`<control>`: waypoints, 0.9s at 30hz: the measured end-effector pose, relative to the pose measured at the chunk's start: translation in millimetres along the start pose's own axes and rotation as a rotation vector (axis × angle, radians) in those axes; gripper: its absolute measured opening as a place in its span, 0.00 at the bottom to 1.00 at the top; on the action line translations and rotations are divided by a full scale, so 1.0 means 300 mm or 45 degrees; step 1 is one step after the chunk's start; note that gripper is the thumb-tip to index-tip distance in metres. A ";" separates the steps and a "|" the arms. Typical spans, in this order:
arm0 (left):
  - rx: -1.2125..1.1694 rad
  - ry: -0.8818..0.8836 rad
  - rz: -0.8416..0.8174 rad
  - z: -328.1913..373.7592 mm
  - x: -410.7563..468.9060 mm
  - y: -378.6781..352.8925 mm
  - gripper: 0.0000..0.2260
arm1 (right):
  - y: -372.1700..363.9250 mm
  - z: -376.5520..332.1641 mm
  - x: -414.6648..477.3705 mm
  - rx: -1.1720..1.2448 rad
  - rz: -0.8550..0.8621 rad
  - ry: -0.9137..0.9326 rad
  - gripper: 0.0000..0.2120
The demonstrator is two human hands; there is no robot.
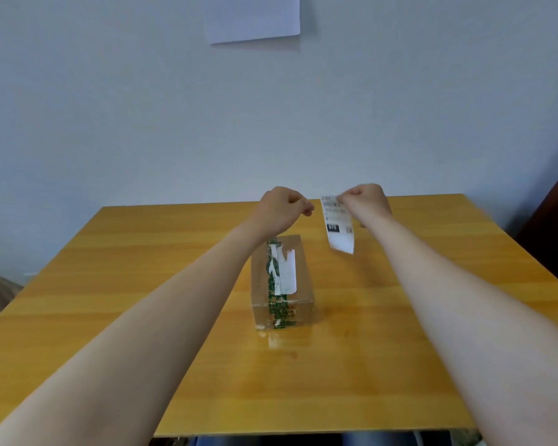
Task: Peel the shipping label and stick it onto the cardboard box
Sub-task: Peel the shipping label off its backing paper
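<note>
1. Our left hand [284, 209] is raised over the far half of the tabletop [110, 300], just above the far end of the box. Its fingers are curled in with the thumb tip meeting a fingertip, and we see nothing held between them. A clear gap separates it from the label.
2. The cardboard box [300, 304] stands near the middle of the tabletop, its long side running from the near edge toward the far edge. Green printed tape [276, 312] runs along its top and down its near face, with a torn white patch [288, 273] beside it on top. We judge that patch to be an old remnant, so the box has not yet received its label.
3. The shipping label [337, 225] hangs in the air to the right of the box and nearer the far edge, touching neither box nor tabletop. Its printed face is toward us and its blank lower end curls slightly. We cannot tell whether the backing is already off.
4. Our right hand [369, 202] pinches the label's top edge and alone carries it.
5. We judge the label lifted and perhaps peeled. Carrying it over the box top, laying it down and pressing it flat remain.
</note>
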State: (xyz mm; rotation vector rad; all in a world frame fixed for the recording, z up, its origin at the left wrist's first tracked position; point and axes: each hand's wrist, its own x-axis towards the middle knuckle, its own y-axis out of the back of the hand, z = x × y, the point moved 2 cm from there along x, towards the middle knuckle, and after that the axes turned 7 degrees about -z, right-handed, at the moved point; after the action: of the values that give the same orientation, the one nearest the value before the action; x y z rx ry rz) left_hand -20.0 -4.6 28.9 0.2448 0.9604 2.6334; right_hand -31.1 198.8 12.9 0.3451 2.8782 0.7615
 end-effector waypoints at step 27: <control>-0.754 -0.068 0.383 0.096 -0.091 0.153 0.08 | -0.086 -0.269 -0.137 0.733 -0.412 0.399 0.09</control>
State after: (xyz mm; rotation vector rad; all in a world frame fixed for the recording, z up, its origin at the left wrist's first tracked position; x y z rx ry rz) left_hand 2.1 -30.3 79.3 0.3278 0.1002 3.0188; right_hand -12.0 128.6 72.8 -0.2073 3.2770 -0.0887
